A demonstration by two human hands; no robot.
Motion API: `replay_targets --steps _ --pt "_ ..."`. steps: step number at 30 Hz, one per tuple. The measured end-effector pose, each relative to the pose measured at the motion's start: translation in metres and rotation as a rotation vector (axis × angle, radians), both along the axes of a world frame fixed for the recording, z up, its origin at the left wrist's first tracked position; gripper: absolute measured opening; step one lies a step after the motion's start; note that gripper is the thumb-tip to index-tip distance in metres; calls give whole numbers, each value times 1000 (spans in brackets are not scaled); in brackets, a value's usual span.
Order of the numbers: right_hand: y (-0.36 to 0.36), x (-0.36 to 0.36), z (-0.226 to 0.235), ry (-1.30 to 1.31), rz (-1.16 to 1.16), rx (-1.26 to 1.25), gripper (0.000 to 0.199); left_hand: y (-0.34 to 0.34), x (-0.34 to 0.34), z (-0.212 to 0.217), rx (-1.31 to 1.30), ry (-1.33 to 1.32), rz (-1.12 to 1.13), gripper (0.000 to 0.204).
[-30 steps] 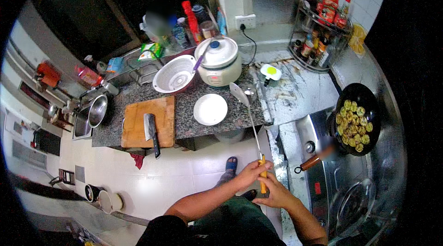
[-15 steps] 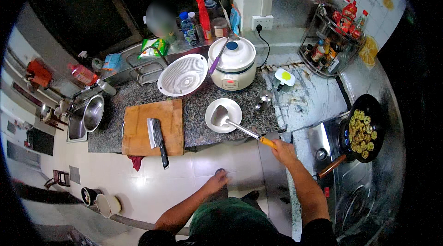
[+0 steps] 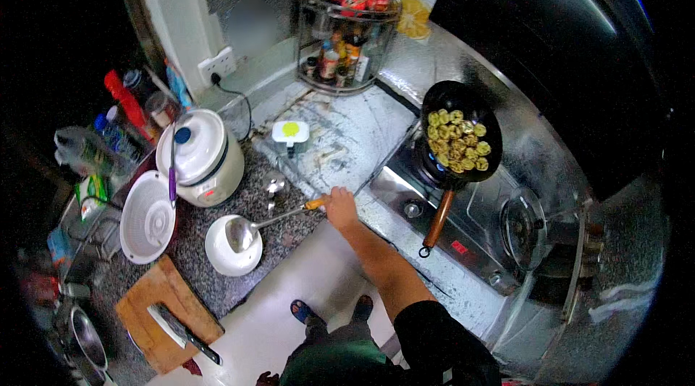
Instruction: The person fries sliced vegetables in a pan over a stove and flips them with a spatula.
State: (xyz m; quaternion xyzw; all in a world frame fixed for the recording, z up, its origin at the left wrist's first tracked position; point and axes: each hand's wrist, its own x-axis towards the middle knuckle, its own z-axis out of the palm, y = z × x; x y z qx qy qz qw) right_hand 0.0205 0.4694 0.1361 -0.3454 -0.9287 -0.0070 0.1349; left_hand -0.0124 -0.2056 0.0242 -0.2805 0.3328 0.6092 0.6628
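Right hand: the right hand (image 3: 340, 206) reaches out over the edge of the speckled grey stone worktop (image 3: 246, 201), fingers (image 3: 334, 201) curled tight around the orange grip of a long steel ladle (image 3: 246, 230).
Ladle: its handle slants down to the left, and its round bowl rests in the small white bowl (image 3: 233, 245) near the worktop's front edge; I cannot tell what is in either.
Left hand: out of sight, so the state of its fingers cannot be told.
Black wok (image 3: 460, 136): sits on the steel gas hob (image 3: 463, 219), its wooden handle pointing toward the person; it holds a heap of yellow-green round pieces of food.
White rice cooker (image 3: 200, 158): lid closed, standing behind the small bowl, with a purple-handled utensil lying across it.
White round colander (image 3: 148, 216): just left of the cooker, tilted; nothing shows inside.
Small white lidded box with a yellow-green spot (image 3: 291, 133): stands between the cooker and the hob.
Wire corner rack (image 3: 347, 31): filled with bottles and jars.
Wooden chopping board (image 3: 168, 314): bears a dark-handled cleaver (image 3: 181, 328).
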Motion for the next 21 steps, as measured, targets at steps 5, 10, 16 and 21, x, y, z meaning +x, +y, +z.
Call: replay_targets --steps 5,10,16,21 --pt "-12 9 5 37 -85 49 33 41 -22 -20 -175 668 -393 33" --pt "-72 38 51 392 -163 -397 36 41 -38 -46 -21 1586 -803 36" --pt "-136 203 -48 969 -498 -1084 17 50 -26 -54 -84 1419 -766 34" --pt "-82 233 107 1845 -741 -1396 29 46 -25 -87 -77 1116 -879 31"
